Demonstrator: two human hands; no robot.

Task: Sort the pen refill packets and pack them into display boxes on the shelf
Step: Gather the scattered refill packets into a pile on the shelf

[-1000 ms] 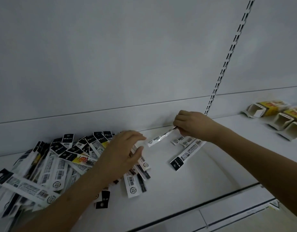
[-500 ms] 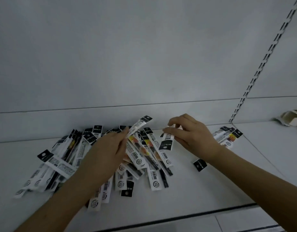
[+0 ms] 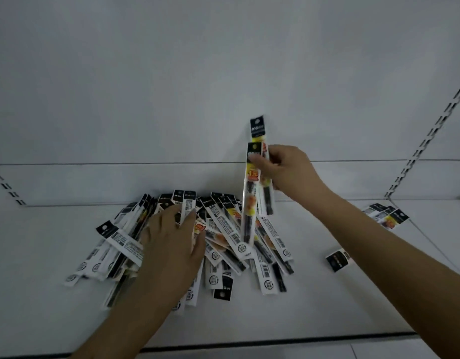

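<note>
A loose pile of pen refill packets [image 3: 223, 237], long clear sleeves with black tops and white barcode ends, lies spread on the white shelf [image 3: 301, 307]. My right hand [image 3: 283, 169] holds two packets [image 3: 250, 198] upright above the pile, their black tops pointing up. My left hand [image 3: 171, 242] lies palm down on the left part of the pile, its fingertips pinching the edge of one white-backed packet [image 3: 188, 208]. No display box is in view.
A small sorted group of packets [image 3: 386, 216] lies at the right of the shelf, with one more packet [image 3: 337, 259] nearer, partly behind my right forearm. Slotted uprights [image 3: 425, 141] run up the white back wall. The shelf's front edge [image 3: 275, 344] crosses the bottom.
My right hand has lifted two packets from the pile and raised them upright. My left hand has settled flat on the pile. The view has swung left, so the boxes at the right are gone.
</note>
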